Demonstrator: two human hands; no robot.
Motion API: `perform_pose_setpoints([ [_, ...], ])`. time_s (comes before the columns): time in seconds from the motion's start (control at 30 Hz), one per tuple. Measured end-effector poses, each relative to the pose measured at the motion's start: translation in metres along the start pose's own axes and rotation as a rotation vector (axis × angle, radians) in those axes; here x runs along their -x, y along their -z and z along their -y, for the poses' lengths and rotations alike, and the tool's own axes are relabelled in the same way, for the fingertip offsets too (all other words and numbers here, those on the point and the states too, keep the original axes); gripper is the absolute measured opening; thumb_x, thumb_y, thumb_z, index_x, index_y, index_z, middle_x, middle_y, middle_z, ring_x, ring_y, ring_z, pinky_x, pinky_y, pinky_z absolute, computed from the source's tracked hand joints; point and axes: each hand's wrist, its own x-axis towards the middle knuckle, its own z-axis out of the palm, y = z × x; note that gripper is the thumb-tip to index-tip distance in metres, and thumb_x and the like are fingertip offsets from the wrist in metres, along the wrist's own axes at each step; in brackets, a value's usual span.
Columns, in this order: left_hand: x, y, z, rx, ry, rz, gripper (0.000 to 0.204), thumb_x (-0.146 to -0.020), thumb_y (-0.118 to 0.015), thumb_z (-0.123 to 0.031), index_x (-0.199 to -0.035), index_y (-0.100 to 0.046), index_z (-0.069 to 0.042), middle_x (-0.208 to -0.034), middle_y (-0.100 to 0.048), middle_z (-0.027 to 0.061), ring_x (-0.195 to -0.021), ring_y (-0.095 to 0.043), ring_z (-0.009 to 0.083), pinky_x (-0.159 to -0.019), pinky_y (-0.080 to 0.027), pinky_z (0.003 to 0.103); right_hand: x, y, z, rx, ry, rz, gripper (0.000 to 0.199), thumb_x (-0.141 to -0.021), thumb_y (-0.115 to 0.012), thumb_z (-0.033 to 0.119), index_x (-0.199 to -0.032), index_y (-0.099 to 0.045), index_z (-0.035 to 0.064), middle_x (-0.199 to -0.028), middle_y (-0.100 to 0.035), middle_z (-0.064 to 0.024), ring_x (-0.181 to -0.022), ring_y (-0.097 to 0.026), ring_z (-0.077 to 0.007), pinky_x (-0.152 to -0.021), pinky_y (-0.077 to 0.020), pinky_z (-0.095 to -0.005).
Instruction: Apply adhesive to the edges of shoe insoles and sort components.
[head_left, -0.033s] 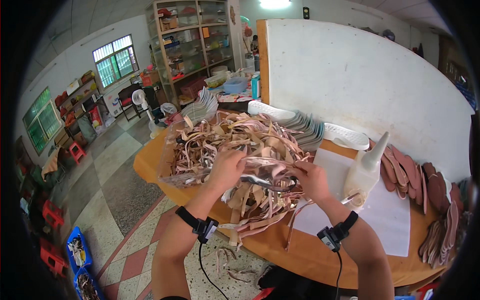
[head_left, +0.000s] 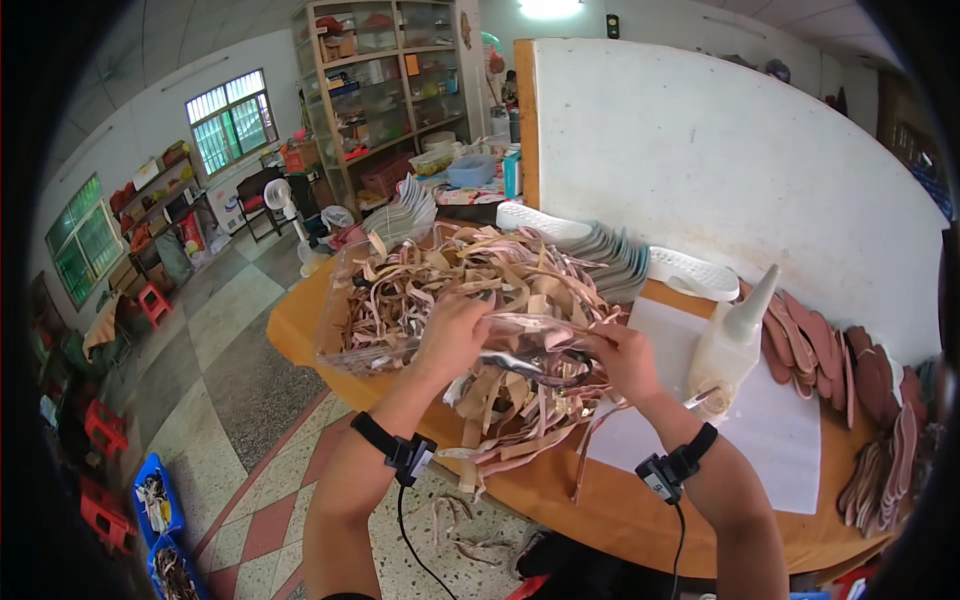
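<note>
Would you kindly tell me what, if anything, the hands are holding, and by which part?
A shiny, see-through strap-like piece, held at opposite sides by the left hand and the right hand; its kind is unclear.

One head-worn fisheye view looks forward and steeply down past two bare forearms [head_left: 345, 490] at lower centre; the rounded orange-brown worktop [head_left: 292, 325] sits close, mid-frame.
</note>
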Motion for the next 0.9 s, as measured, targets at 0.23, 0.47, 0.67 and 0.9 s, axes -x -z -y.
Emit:
perform_pose_setpoints([
  [0.23,-0.015,0.021,0.052,-0.115,0.061,-0.224,0.008,-0.073,-0.053,-0.001,-0.081,-0.057,-0.001,-0.078,-0.057,0.0155,-0.071,-0.055,0.0316,-0.065,-0.044,0.039,-0.009,0.021,-0.016,-0.639,-0.589,0.137,0.02,-0.083,-0.055,0.016,-0.072,-0.056,-0.0011,-0.063,-0.054,-0.004,-0.053,-0.048,-0.009,-0.048,-0.0386,-0.0226],
  [0.47,-0.026,0.039,0.122,0.365,0.733,-0.243,0.02,-0.071,-0.055,-0.001,-0.091,-0.06,0.0,-0.077,-0.061,0.0169,-0.068,-0.058,0.0259,-0.064,-0.044,0.03,-0.011,0.014,-0.037,-0.944,-0.803,-0.034,0.016,-0.085,-0.054,0.017,-0.079,-0.054,0.0016,-0.065,-0.053,-0.0034,-0.055,-0.047,-0.0099,-0.05,-0.0394,-0.0233],
  [0.67,-0.027,0.064,0.135,-0.234,0.758,-0.01,0.024,-0.078,-0.04,-0.009,-0.084,-0.062,-0.002,-0.078,-0.061,0.0195,-0.077,-0.062,0.0247,-0.064,-0.048,0.035,-0.008,0.024,-0.036,-1.072,-0.937,-0.103,0.012,-0.086,-0.05,0.012,-0.092,-0.05,0.002,-0.076,-0.056,-0.0051,-0.061,-0.055,-0.0143,-0.053,-0.0429,-0.0253],
  [0.9,-0.034,0.063,0.121,-0.103,1.039,0.303,0.023,-0.078,-0.041,-0.005,-0.083,-0.061,0.004,-0.074,-0.062,0.0172,-0.065,-0.062,0.0167,-0.049,-0.048,0.029,0.022,0.034,-0.051,-1.217,-0.864,-0.125,0.006,-0.085,-0.048,0.005,-0.09,-0.05,0.0044,-0.072,-0.053,-0.0024,-0.06,-0.053,-0.013,-0.055,-0.0442,-0.0239],
])
